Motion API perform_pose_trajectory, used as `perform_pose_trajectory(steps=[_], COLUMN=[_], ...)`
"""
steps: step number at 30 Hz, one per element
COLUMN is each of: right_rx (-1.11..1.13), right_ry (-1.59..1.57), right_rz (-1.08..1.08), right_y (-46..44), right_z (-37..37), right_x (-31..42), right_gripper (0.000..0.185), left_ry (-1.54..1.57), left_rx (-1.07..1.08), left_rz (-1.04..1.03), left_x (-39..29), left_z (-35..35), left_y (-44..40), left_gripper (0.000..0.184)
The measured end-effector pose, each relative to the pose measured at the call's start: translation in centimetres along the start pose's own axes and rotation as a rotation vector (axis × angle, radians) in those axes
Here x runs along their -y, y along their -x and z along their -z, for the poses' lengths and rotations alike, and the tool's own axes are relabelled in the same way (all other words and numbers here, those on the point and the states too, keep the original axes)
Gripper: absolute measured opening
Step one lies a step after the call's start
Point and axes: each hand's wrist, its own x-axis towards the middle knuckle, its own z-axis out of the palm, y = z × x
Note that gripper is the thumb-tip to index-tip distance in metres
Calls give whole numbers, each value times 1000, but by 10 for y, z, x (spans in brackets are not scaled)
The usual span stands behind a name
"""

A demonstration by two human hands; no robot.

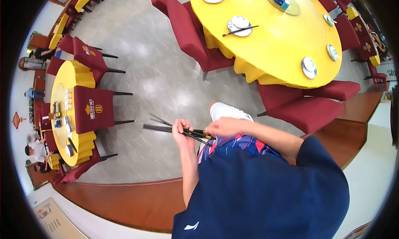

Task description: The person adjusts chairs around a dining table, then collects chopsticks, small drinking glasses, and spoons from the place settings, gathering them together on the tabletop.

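Note:
A bundle of black chopsticks (160, 128) lies across my body, its thin ends pointing left over the grey floor. My left hand (181, 127) is closed round the middle of the bundle. At the thicker ends, my right hand (220, 127) has its fingers bent against the chopsticks, and its fingertips are partly hidden. Some of the chopsticks fan out at different angles. Ahead, on the large round table with a yellow cloth (274, 43), a place setting of plate and bowl (240, 22) has a pair of dark chopsticks (241, 30) resting across it.
Dark red chairs (187, 31) surround the large table; one (303, 110) is close in front at the right. A smaller yellow table (79, 149) with chairs (94, 109) stands at the left. People (39, 149) are at the far left. A brown wooden ledge (137, 201) runs nearby.

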Motion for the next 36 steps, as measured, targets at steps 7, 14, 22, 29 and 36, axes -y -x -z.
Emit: perform_pose_trajectory(steps=[7, 14, 22, 29, 36], right_rx=[-844, -1124, -1492, -2105, -1838], right_ry=[-800, -1530, -1722, -1529, -1057], right_rz=[-454, -458, -288, -123, -161], right_y=[-162, -261, -291, -258, -384], right_z=[199, 303, 300, 264, 322], right_x=[-156, -230, -257, -192, 48], right_gripper=[38, 50, 29, 16, 26], left_ry=[211, 514, 265, -14, -247], left_rx=[-108, 319, 377, 252, 503], left_rz=[-31, 220, 407, 799, 980], left_x=[-77, -198, -278, -250, -255], left_z=[16, -16, -112, -182, -236], left_y=[-91, -230, -395, -521, -645], left_gripper=[46, 46, 40, 46, 58])
